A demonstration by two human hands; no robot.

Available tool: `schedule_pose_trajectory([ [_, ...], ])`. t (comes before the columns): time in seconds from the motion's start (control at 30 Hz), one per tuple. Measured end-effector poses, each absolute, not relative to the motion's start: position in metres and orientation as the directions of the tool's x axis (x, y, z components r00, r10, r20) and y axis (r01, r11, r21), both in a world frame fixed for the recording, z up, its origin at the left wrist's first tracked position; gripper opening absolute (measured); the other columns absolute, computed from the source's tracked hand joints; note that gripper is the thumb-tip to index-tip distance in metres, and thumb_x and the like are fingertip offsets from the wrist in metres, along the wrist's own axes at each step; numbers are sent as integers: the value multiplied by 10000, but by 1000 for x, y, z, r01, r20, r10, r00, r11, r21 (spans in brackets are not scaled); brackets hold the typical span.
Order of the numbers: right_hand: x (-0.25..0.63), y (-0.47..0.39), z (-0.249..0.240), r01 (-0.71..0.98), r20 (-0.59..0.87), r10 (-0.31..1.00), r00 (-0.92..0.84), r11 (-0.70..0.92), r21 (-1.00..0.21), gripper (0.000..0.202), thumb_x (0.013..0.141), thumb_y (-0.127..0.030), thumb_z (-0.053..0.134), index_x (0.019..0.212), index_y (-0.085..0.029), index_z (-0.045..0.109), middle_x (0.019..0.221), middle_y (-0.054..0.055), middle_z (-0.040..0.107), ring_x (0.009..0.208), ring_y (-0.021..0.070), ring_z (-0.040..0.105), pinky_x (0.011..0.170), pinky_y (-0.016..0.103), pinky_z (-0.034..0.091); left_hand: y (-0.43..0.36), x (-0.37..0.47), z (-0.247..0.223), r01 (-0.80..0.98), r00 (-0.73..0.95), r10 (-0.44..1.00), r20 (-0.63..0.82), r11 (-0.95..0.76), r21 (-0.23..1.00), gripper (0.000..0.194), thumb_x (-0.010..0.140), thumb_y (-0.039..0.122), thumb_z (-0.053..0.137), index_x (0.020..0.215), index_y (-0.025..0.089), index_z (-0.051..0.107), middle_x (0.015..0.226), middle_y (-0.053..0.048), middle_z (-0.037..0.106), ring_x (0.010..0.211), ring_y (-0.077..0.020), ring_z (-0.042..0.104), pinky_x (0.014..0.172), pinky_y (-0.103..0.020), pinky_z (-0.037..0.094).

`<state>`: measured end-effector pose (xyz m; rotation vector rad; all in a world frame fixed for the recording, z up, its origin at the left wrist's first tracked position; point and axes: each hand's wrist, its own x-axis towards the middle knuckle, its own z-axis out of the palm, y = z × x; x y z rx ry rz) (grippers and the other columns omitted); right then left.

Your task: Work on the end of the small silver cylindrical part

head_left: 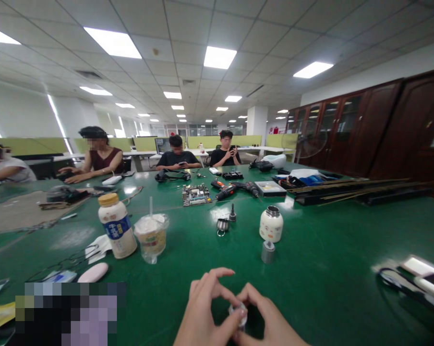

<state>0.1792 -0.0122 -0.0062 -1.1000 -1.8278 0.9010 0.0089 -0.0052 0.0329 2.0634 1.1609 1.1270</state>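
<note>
At the near edge of the green table (328, 269), my left hand (210, 307) pinches a small round, clear-and-silvery piece (238, 313) between thumb and fingers; its kind is too small to make out. My right hand (265, 317) curls around the same piece from the other side, its fingers partly hidden. Beyond my hands stand a grey cylindrical cap (268, 252) and a cream flask (271, 225) with a bare metal neck. Left of the flask lie a small metal cup with a ring (222, 225) and a dark pointed fitting (232, 213).
To the left stand a capped drink bottle (116, 228) and a plastic cup with a straw (151, 233). Farther back are a circuit board (196, 195), power drills (235, 189) and long thin rods (364, 185). Several people sit across the table.
</note>
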Motion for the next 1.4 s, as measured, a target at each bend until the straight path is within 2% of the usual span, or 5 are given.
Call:
schedule_pose_trajectory([
  [0.37,181,-14,-1,396,219,923,-316,338,-854,276,652,-154,695,885,-194,551,860,14,640,816,199,602,757,281,446,32,-17,5,539,146,935,322,-349,767,252,809,203,642,1027,250,524,852,6,767,915,-258,673,870,-404,408],
  [0.57,182,-14,-4,407,227,924,-306,343,-846,285,664,-159,699,905,-196,552,881,14,639,836,202,608,774,284,448,32,-17,1,664,140,950,279,-299,685,377,716,245,773,1046,258,592,939,-5,765,1038,-308,619,885,-453,389],
  [1.0,181,-14,-7,400,256,917,-305,367,-840,237,673,-163,680,844,-207,523,817,-6,620,773,186,583,717,278,439,5,2,39,412,339,873,351,-473,779,393,719,175,771,1056,258,586,825,6,785,944,-271,642,896,-420,421],
  [1.2,179,-14,-6,378,276,917,-287,374,-847,245,651,-154,672,847,-206,534,832,8,646,781,201,603,725,294,456,-2,0,28,365,384,793,474,-601,711,505,723,108,607,1199,267,546,1098,-37,730,1057,-268,611,934,-418,438],
  [1.4,187,-18,3,255,354,875,-329,444,-859,597,559,-45,522,1132,-208,553,1066,68,643,996,238,607,914,355,459,-6,-2,-3,433,347,819,457,-572,696,692,668,223,707,1314,212,457,1276,-145,577,1186,-337,536,976,-487,441],
])
